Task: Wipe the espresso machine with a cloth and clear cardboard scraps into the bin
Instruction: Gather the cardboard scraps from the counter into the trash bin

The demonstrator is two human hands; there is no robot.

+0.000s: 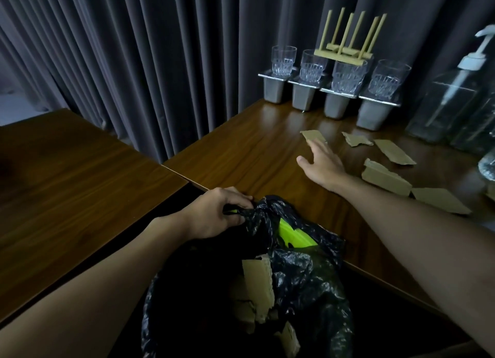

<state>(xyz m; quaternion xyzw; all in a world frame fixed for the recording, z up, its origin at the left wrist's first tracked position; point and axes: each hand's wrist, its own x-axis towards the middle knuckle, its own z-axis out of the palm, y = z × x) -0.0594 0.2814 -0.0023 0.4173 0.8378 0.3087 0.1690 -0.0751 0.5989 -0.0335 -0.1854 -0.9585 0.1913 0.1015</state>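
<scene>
Here, left grip pinching crinkly black liner, right grip splayed flat on ragged cardboard scrap.

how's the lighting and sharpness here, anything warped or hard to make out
Head view: dim overall; inside of the black plastic bin bag sinks into shadow; soft sheen on the brown wooden table; wide-angle warp tilts the clear pump bottle at the right edge; right hand slightly soft.
</scene>
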